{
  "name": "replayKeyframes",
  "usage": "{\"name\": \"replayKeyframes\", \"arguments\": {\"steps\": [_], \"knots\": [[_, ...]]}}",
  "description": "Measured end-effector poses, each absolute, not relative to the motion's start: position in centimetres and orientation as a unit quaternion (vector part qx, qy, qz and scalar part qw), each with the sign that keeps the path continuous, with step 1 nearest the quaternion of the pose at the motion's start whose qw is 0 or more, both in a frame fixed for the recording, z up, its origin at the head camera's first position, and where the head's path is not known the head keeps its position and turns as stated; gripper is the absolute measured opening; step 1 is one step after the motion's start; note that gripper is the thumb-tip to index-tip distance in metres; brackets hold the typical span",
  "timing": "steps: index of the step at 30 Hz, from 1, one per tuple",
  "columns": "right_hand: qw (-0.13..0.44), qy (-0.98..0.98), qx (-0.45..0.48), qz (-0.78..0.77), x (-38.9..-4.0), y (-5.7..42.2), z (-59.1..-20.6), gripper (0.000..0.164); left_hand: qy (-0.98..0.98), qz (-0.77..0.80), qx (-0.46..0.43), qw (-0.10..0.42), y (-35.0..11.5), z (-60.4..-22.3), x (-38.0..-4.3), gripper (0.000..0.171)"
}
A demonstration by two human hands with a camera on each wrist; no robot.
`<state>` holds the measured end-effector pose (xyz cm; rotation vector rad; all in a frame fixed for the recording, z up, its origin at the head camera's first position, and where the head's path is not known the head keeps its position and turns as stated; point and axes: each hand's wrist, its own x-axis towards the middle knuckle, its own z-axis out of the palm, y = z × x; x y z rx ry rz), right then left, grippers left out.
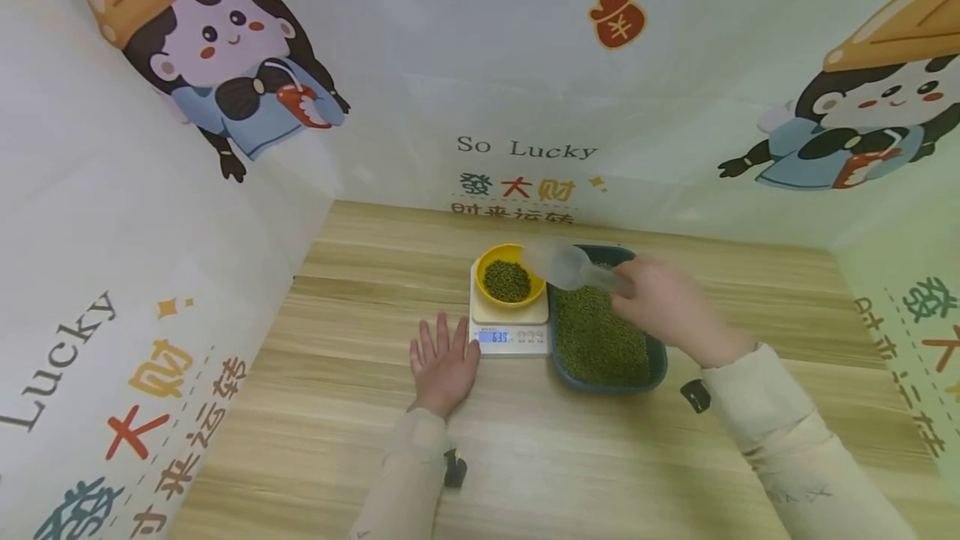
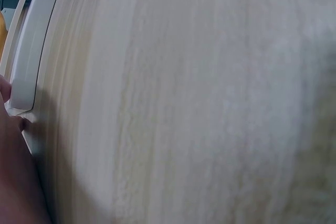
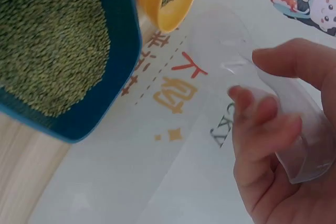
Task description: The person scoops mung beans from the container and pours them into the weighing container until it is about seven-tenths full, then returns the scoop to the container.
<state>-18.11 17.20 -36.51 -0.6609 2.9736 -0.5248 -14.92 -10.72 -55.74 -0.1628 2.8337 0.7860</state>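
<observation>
My right hand (image 1: 667, 302) grips the handle of a clear plastic scoop (image 1: 570, 267), its bowl reaching left toward a yellow bowl (image 1: 498, 252). In the right wrist view the scoop (image 3: 310, 163) lies between thumb and curled fingers, and no beans show in it. Small green beans, which look like mung beans (image 1: 507, 281), lie in the yellow bowl on a white kitchen scale (image 1: 516, 348). The scale's lit display seems to read 639; a decimal point cannot be made out. My left hand (image 1: 442, 365) rests palm down, fingers spread, its thumb at the scale's left edge.
A blue rectangular tub (image 1: 600, 388) of the same green beans stands against the scale's right side. Printed cloth (image 1: 405, 107) walls the wooden table (image 1: 352, 307) at the back and both sides. Dark pieces (image 1: 696, 396) hang at both sleeve cuffs.
</observation>
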Motion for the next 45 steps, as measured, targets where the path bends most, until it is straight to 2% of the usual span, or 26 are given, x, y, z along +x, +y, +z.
{"name": "replayKeyframes", "arguments": {"steps": [2,5,14,24,30,34,42,45], "knots": [[0.028,0.961,-0.211,-0.174,-17.6,18.0,-36.5,0.015,0.958,0.265,-0.056,0.098,-10.7,-55.7,-15.0,0.056],[0.04,0.961,-0.204,-0.182,-16.6,19.3,-36.6,0.013,0.959,0.257,-0.055,0.104,-10.6,-55.8,-15.1,0.056],[0.039,0.962,-0.226,-0.148,-12.9,22.8,-36.4,0.038,0.96,0.255,-0.056,0.103,-10.6,-55.7,-15.2,0.056],[0.1,0.959,-0.228,-0.132,-11.4,23.8,-36.1,0.042,0.96,0.259,-0.054,0.096,-10.8,-55.3,-14.9,0.055],[0.147,0.961,-0.195,-0.127,-10.9,23.7,-37.4,0.04,0.96,0.257,-0.053,0.098,-10.6,-55.4,-15.0,0.055],[0.143,0.965,-0.174,-0.134,-10.7,23.3,-38.5,0.039,0.96,0.257,-0.05,0.097,-10.4,-55.4,-15.3,0.056],[0.074,0.974,-0.182,-0.116,-10.5,22.0,-41.1,0.028,0.959,0.267,-0.047,0.08,-10.5,-55.3,-15.7,0.056],[0.058,0.979,-0.167,-0.101,-10.4,21.2,-42.2,0.036,0.957,0.272,-0.048,0.082,-10.7,-55.8,-15.4,0.056]]}}
